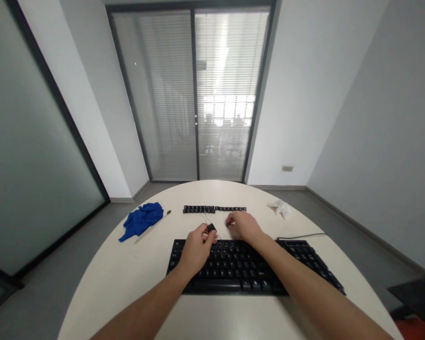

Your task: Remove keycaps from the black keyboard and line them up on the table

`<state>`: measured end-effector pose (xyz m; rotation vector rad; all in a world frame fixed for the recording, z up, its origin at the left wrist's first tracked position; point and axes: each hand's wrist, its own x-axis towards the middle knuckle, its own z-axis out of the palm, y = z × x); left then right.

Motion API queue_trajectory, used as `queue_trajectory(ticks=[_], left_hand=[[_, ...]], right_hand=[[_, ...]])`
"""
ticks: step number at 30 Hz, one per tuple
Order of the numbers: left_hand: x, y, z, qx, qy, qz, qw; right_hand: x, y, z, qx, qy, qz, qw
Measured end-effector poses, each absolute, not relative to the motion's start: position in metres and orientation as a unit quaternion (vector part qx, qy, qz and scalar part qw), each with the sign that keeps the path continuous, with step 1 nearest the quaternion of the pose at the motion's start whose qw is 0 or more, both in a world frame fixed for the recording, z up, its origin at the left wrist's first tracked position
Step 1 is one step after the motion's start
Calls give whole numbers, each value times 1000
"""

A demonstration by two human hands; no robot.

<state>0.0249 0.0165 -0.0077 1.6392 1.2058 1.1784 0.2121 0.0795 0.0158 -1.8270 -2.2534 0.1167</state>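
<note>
My left hand [197, 246] is closed around the black middle of a wire keycap puller [211, 227], whose thin wires stick out on both sides. It is above the top left part of a black keyboard [226, 284]. Just beyond the keyboard's back edge, my right hand [243, 225] pinches a small black keycap [228, 224] between thumb and fingers. Loose black keycaps stand in rows behind the hands, a double row [199, 209] on the left and a single row [231, 208] on the right. My hands and right forearm cover parts of the keyboard.
To the left lie a crumpled blue cloth [143, 219] and a thin brush [152, 227] with a dark head. Crumpled white tissue [281, 208] rests at the back right. A black cable [301, 235] runs from the keyboard over the round table's [127, 283] right edge.
</note>
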Motion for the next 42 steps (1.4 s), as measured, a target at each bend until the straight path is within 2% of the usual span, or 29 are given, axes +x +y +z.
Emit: queue_trajectory(ticks=[8,23,42], left_hand=[[25,18,-8,642,472,461,390],[24,18,-6,652,473,456,378],[24,16,-3,660,479,454,359]], right_hand=[[188,107,7,-628,-768,-4,122],[185,112,1,-613,-771,-7,174],[180,114,2,-615,-770,-10,167]])
